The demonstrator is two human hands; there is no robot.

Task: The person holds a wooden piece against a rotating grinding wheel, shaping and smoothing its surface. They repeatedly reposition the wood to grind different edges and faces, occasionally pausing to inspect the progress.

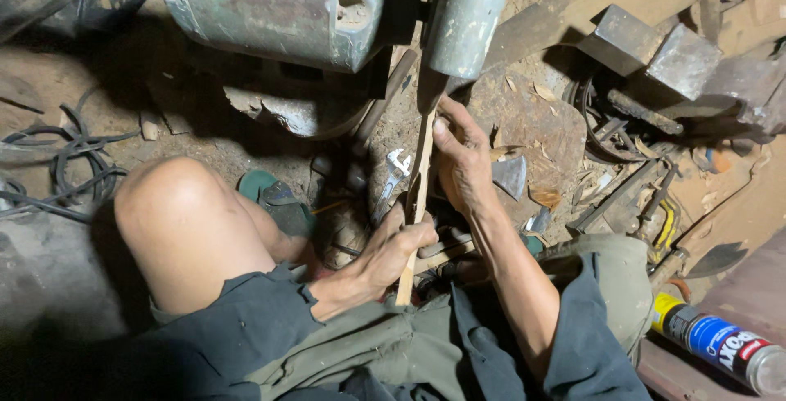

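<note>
Left hand: fingers closed around the lower part of a thin wooden stick, near its bottom end.
Right hand: wrapped on the upper part of the same stick, thumb lying along the wood, well above the left hand.
Stick: pale, narrow, standing nearly upright between the person's knees; its top end reaches up to the grinding wheel and appears to touch its lower edge.
Grinder: a big greenish motor housing sits left of the wheel and fills the top of the view, hiding the ground behind it.
Knee: bare, raised at the left, close beside the left hand.
Floor: packed dirt littered with wood chips and scrap.
Around the hands: an axe head lies just right of the right hand; a small wrench lies just left of the stick.
Left edge: a tangle of dark cable.
Upper right: heavy steel blocks and dark metal tools.
Lower right: a spray can lies on its side.
</note>
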